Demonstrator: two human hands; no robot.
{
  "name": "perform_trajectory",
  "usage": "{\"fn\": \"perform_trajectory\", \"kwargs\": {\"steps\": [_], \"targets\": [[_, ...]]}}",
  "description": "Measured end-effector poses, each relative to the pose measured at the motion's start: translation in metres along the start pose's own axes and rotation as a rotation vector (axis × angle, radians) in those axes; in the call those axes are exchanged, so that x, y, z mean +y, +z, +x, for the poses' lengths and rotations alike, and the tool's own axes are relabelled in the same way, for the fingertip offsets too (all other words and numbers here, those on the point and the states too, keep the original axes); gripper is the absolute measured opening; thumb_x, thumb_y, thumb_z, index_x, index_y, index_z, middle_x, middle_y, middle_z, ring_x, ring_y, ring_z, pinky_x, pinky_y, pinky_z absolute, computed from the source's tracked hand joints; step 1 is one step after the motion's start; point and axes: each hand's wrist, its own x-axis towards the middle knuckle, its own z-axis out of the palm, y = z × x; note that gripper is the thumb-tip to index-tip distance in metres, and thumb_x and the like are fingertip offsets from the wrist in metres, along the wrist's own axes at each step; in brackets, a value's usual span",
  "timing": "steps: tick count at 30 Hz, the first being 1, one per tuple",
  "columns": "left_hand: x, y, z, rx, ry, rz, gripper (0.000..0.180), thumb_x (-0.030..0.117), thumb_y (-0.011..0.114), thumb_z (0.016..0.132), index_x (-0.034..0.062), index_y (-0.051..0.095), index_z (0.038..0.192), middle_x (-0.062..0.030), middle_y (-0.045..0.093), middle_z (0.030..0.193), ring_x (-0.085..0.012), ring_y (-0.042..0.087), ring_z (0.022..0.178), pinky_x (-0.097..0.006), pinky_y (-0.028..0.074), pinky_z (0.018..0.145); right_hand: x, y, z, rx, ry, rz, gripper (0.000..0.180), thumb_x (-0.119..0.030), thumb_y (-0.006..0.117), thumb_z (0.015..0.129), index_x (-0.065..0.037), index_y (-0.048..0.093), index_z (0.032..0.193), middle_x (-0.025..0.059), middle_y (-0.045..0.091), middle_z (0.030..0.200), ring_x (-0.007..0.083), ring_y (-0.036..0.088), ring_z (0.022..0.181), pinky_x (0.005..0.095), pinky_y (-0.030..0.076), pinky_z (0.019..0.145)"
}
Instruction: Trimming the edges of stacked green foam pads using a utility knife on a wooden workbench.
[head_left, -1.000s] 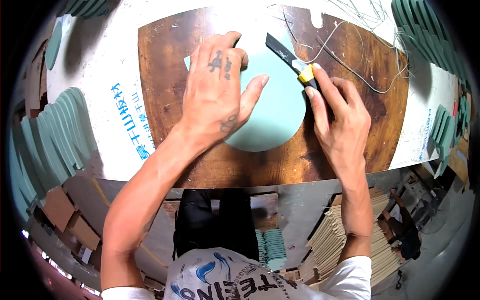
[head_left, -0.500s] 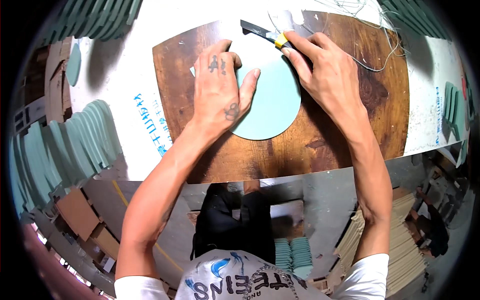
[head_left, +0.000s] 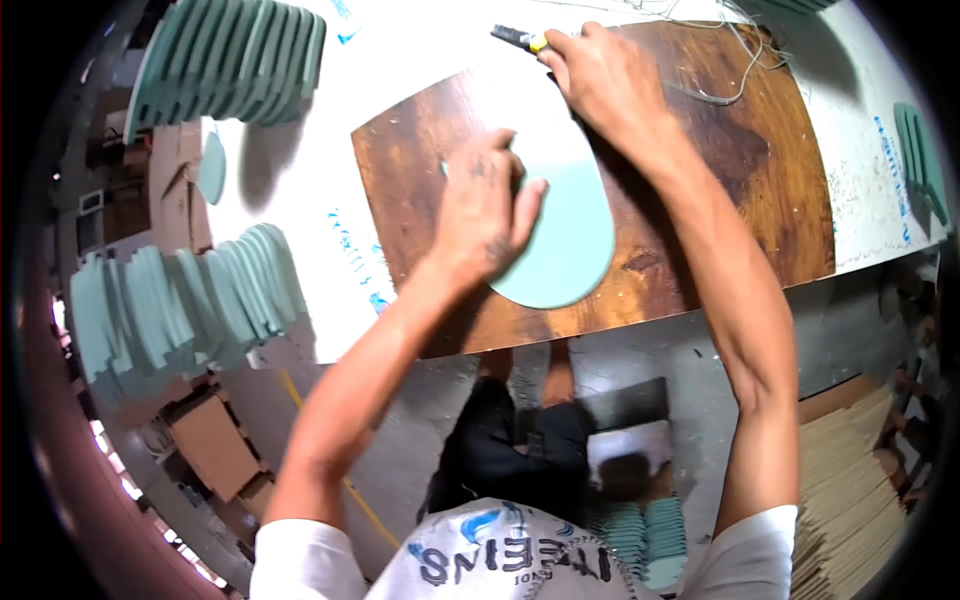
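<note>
A pale green panel (head_left: 565,240) with a rounded near end lies flat on a brown wood-grain board (head_left: 720,180). Over its left side rests my left hand (head_left: 482,205), thumb apart from slightly bent fingers, holding nothing. My right hand (head_left: 612,85) is closed round a black and yellow utility knife (head_left: 515,38) by the panel's far end. The knife points left over the white tabletop, and bright glare washes out the panel's far edge there.
Rows of similar green panels stand at the far left (head_left: 230,60) and near left (head_left: 190,300). A tangle of thin cord (head_left: 745,75) lies at the board's far right. More green panels (head_left: 918,160) stand at the right edge. Cardboard boxes (head_left: 212,445) sit below on the left.
The whole view has shifted, so the table appears farther right and lower. Relative to the panel, my right hand has moved away from me with the knife. My left hand stays on the panel.
</note>
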Motion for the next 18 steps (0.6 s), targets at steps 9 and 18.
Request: {"fn": "perform_trajectory", "kwargs": {"steps": [9, 18], "targets": [[0.005, -0.007, -0.005, -0.094, -0.262, 0.219, 0.039, 0.023, 0.058, 0.102, 0.0153, 0.056, 0.14, -0.0247, 0.046, 0.14, -0.0402, 0.044, 0.128, -0.056, 0.037, 0.105, -0.034, -0.1, -0.123, 0.099, 0.613, 0.749, 0.047, -0.028, 0.07, 0.097, 0.002, 0.064, 0.133, 0.0197, 0.071, 0.124, 0.0255, 0.066, 0.118, 0.0365, 0.048, 0.102], [0.023, -0.034, 0.032, -0.591, -0.427, 0.172, 0.061, 0.049, 0.045, 0.105, 0.0241, 0.035, 0.159, -0.0287, 0.029, 0.157, -0.0475, 0.039, 0.133, -0.066, 0.027, 0.115, -0.139, -0.094, -0.333, 0.301, 1.359, 1.254, 0.052, -0.028, 0.061, 0.104, -0.002, 0.048, 0.147, 0.0018, 0.059, 0.087, 0.0094, 0.053, 0.07, 0.0257, 0.047, 0.063]]}}
